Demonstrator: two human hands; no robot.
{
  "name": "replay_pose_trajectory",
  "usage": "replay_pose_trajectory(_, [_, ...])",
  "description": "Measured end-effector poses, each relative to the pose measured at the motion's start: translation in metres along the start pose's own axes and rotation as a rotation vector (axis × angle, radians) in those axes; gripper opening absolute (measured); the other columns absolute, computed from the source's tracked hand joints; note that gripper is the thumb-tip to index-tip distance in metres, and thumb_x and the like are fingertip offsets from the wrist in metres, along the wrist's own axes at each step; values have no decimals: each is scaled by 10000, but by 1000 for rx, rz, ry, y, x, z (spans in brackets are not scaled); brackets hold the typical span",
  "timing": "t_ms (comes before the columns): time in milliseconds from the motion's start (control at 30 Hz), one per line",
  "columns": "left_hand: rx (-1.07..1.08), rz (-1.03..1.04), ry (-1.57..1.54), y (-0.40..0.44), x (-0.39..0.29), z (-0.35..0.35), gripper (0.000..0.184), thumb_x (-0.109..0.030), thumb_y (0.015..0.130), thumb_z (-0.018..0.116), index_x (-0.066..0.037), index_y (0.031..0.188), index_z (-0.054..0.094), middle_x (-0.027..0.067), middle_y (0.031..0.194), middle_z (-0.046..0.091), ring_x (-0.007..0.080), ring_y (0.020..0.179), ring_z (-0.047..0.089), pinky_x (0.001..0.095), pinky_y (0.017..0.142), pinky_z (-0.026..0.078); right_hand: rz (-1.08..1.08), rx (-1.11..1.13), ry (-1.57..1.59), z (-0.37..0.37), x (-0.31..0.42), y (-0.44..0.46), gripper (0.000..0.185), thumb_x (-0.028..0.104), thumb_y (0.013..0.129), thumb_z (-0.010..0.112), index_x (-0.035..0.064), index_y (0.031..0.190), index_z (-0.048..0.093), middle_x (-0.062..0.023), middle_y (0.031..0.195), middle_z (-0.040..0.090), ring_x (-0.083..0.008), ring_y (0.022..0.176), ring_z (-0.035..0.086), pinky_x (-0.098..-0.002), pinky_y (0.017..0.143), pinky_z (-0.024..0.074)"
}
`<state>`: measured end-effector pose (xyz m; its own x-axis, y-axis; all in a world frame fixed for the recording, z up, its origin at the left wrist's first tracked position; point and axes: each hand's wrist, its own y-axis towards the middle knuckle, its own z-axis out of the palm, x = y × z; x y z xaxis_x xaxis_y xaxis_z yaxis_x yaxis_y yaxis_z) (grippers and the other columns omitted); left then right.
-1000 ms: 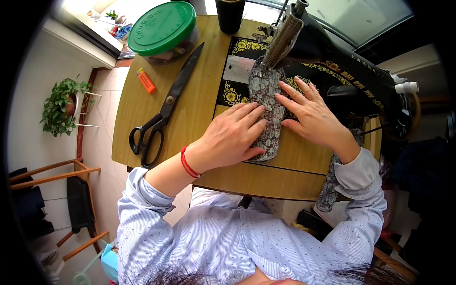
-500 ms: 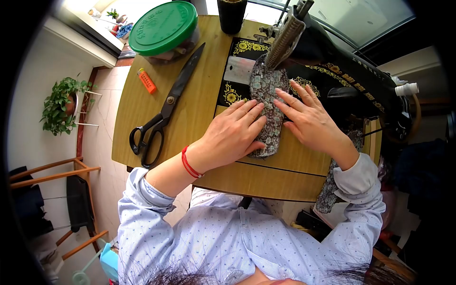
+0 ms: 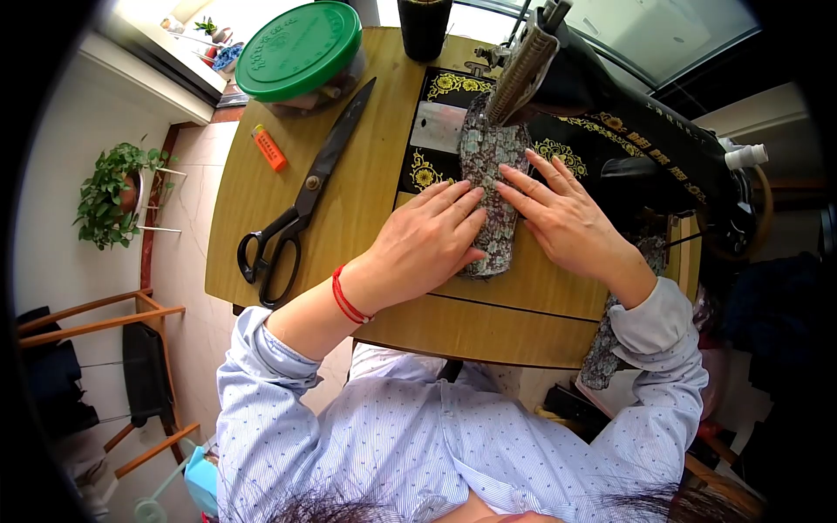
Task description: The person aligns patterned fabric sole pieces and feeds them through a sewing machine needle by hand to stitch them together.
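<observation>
A strip of patterned grey fabric (image 3: 495,161) lies lengthwise on the bed of a black sewing machine (image 3: 610,113), its far end beneath the needle area. The needle itself is hidden behind the machine head. My left hand (image 3: 425,234) rests flat with its fingertips on the fabric's left edge. Across from it, my right hand (image 3: 571,218) lies with fingers spread, the tips touching the right side of the fabric. Neither hand grips anything. The fabric's near end pokes out past my left thumb onto the wooden table (image 3: 514,322).
Large black-handled scissors (image 3: 312,185) lie left of the machine, near an orange lighter (image 3: 269,148). A green-lidded tub (image 3: 299,52) and a dark cup (image 3: 425,30) stand at the back. More patterned cloth (image 3: 602,353) hangs over the table's right front edge.
The fabric has slid slightly away from me toward the needle, so less of its near end shows. My right hand has shifted a little toward me along it.
</observation>
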<state>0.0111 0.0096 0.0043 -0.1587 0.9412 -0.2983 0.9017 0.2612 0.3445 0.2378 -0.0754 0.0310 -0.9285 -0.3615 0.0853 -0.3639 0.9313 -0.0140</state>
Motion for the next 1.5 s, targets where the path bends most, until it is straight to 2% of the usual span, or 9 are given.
replay_pose_trajectory(367, [-68,23,0,1,2,2,399,-296,836,668,11,1086,620,177,1192,631,322,1163,580,432,1014,446,-1,0,-18,0,0,1,505,63,847,545,38,1350,516,-79,1472,425,-322,1395,322,-506,1156,242])
replay_pose_trajectory(533, [-68,23,-53,2,-1,-4,568,-484,827,630,31,1064,622,189,1167,641,339,1147,590,436,1002,455,-6,8,-20,2,0,1,511,65,845,544,27,1353,510,-77,1476,420,-321,1396,318,-504,1155,243])
replay_pose_trajectory(667, [-64,21,-42,2,0,-3,633,-535,807,628,42,1068,617,194,1174,635,342,1152,587,439,1005,453,0,19,-24,3,-1,2,523,75,850,546,28,1368,493,-74,1483,411,-319,1398,315,-504,1153,246])
replay_pose_trajectory(867, [-71,4,-15,2,-1,-1,590,-470,787,687,40,1075,613,198,1179,628,342,1150,587,435,1010,451,20,42,-8,3,-1,5,521,105,879,543,34,1390,468,-68,1501,388,-315,1404,306,-502,1150,248])
replay_pose_trajectory(1033, [-61,-4,-29,2,-1,-3,504,-340,750,747,28,1069,618,186,1189,626,329,1156,584,429,1013,453,38,47,-12,3,-1,7,520,120,889,544,37,1396,462,-63,1504,383,-314,1404,303,-499,1150,247])
replay_pose_trajectory(1233, [-44,46,-26,1,0,0,422,-265,763,738,5,1065,623,167,1200,627,316,1165,581,420,1017,454,42,47,-29,2,-2,8,502,157,915,545,46,1397,461,-59,1503,384,-307,1403,301,-492,1151,246])
replay_pose_trajectory(1500, [-38,52,4,2,-2,1,369,-231,772,728,-21,1059,629,143,1196,635,292,1159,588,407,1016,458,48,33,-45,2,-5,6,490,177,925,548,61,1394,466,-58,1496,394,-303,1396,313,-489,1149,250])
